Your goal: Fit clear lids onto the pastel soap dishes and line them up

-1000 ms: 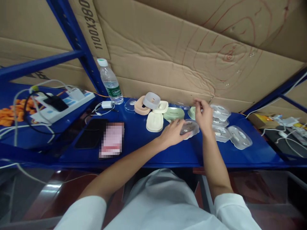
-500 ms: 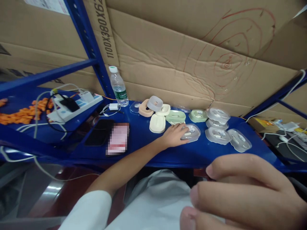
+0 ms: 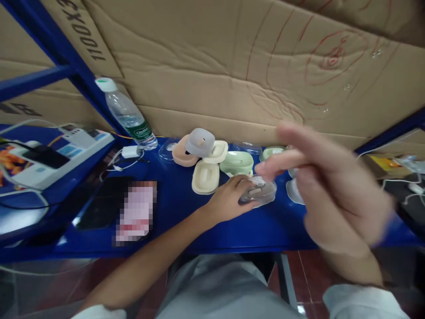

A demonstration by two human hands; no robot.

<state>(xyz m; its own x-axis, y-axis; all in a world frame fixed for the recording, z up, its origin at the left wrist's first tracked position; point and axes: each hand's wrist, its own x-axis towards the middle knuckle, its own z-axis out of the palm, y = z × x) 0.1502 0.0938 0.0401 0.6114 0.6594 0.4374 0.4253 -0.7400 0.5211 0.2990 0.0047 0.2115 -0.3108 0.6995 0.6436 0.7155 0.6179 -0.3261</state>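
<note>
My left hand (image 3: 230, 198) rests on the blue shelf with its fingers round the left side of a clear plastic blister shell (image 3: 264, 196), which has a small white label. My right hand (image 3: 335, 190), blurred, hangs in the air to the right with fingers stretched leftward and nothing visible in them. Behind the left hand stand a light green oval dish (image 3: 237, 161) and a cream dish (image 3: 205, 177). Farther back, a grey translucent oval ring (image 3: 200, 141) leans on a peach ring (image 3: 183, 153) and another cream dish (image 3: 217, 151). More clear shells (image 3: 292, 191) are partly hidden behind my right hand.
A water bottle (image 3: 131, 119) stands at the back left, beside a white charger (image 3: 131, 152). A phone with a pixelated screen (image 3: 137, 210) and a dark flat object (image 3: 102, 201) lie at left. A power strip (image 3: 66, 159) with cables sits beyond. Cardboard (image 3: 199, 66) walls the back.
My right hand has moved up and away from the camera, over the shelf. My left hand stays at the clear shell. The view has shifted closer to the shelf.
</note>
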